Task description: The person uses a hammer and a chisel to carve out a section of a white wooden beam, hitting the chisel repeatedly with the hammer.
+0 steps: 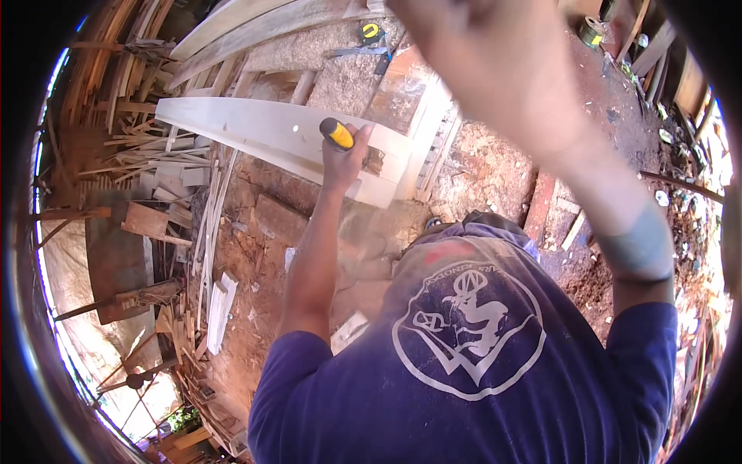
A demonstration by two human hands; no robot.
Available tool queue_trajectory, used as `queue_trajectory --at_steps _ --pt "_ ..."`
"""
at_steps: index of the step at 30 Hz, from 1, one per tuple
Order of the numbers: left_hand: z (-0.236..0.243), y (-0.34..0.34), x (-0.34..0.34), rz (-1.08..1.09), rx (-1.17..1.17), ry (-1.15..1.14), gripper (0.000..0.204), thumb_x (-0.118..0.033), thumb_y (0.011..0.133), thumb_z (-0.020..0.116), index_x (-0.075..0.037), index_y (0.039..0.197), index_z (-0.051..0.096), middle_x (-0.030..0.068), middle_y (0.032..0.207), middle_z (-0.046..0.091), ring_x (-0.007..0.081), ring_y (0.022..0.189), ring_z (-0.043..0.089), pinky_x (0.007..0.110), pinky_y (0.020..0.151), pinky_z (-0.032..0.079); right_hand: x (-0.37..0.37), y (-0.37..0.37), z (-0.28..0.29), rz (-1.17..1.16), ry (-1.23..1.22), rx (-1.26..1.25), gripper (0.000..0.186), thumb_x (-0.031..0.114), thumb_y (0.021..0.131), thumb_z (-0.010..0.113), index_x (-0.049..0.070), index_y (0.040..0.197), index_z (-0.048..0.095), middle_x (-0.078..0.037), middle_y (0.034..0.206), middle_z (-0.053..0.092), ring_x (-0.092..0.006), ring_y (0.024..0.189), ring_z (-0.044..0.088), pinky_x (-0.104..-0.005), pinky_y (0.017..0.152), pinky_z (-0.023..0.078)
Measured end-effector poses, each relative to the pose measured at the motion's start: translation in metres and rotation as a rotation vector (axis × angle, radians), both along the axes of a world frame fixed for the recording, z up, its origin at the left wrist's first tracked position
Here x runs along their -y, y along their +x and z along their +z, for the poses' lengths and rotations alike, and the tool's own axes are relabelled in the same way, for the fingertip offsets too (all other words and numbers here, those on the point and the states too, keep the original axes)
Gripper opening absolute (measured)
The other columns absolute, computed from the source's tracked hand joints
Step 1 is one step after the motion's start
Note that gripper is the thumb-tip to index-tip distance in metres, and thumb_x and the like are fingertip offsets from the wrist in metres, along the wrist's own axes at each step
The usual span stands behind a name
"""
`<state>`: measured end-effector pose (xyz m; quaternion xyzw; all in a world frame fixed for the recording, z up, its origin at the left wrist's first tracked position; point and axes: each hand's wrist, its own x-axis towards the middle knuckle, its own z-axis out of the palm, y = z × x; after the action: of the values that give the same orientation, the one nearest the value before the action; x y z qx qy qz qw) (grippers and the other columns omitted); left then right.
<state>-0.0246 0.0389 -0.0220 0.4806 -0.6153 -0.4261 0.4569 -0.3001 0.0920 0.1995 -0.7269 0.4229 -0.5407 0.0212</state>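
Note:
My left hand [345, 162] is closed around the yellow and black handle of a chisel [338, 134], held upright at the near right end of a pale, tapering wooden board [247, 127]. The chisel's blade is hidden behind my hand. Right beside that hand, a dark rough-edged recess [373, 162] shows in the board. High at the top of the head view, close to the camera, my right hand [483, 46] is raised and smeared by motion. Its fingers run out of the picture, so whatever it may hold does not show.
Beyond the board lie a yellow tape measure [371, 32], a thin blue-grey tool [357, 52] and long curved planks [255, 35]. Scrap wood [174, 166] is heaped at the left. A small round tin [591, 32] stands far right. Sawdust and chips cover the ground.

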Motion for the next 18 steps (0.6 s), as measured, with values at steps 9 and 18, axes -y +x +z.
queue_trajectory --at_steps 9,18 --pt "0.007 0.007 -0.013 -0.069 0.011 -0.006 0.034 -0.015 0.097 0.068 -0.005 0.069 0.053 -0.0007 0.061 0.057 0.007 0.056 0.052 0.026 0.054 0.042 -0.009 -0.024 -0.101 0.011 0.879 -0.197 0.026 0.007 0.085 0.06 -0.002 0.109 0.06 -0.028 0.086 0.068 -0.0442 0.085 0.068 -0.0513 0.078 0.053" --pt "0.003 0.033 -0.043 0.026 0.034 -0.11 0.029 -0.014 0.101 0.062 -0.003 0.074 0.059 -0.0001 0.067 0.06 0.008 0.062 0.054 0.026 0.059 0.044 -0.02 -0.062 -0.119 -0.151 0.834 0.044 0.024 0.012 0.084 0.063 -0.006 0.1 0.062 -0.026 0.078 0.065 -0.0379 0.077 0.069 -0.047 0.072 0.051"
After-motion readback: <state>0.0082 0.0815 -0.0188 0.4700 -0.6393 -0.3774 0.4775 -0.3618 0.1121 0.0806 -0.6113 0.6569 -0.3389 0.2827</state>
